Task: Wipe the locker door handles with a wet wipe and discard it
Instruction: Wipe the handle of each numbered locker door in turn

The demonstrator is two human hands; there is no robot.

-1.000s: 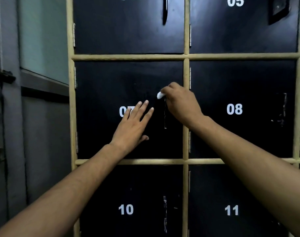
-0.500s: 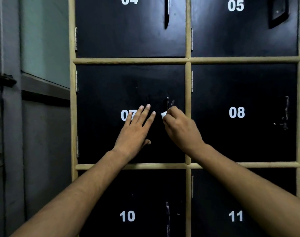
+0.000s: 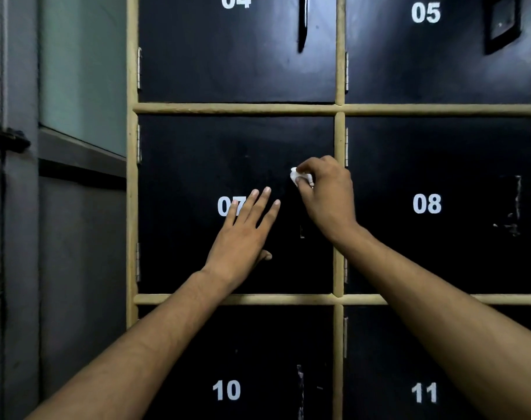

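Observation:
Black locker doors fill the head view. My right hand pinches a small white wet wipe against the upper end of the vertical handle of door 07; only the handle's lower tip shows below the hand. My left hand lies flat on door 07 with fingers spread, partly covering the number. Door 04's handle, door 08's handle and door 10's handle are visible as dark vertical strips.
Pale wooden frame bars separate the doors, with hinges on the left of each door. A grey wall with a glass panel and ledge stands on the left. Door 05 carries a tilted dark plate.
My right hand slid the wipe down the handle of door 07, then back up to its upper end. My left hand stayed flat on the door.

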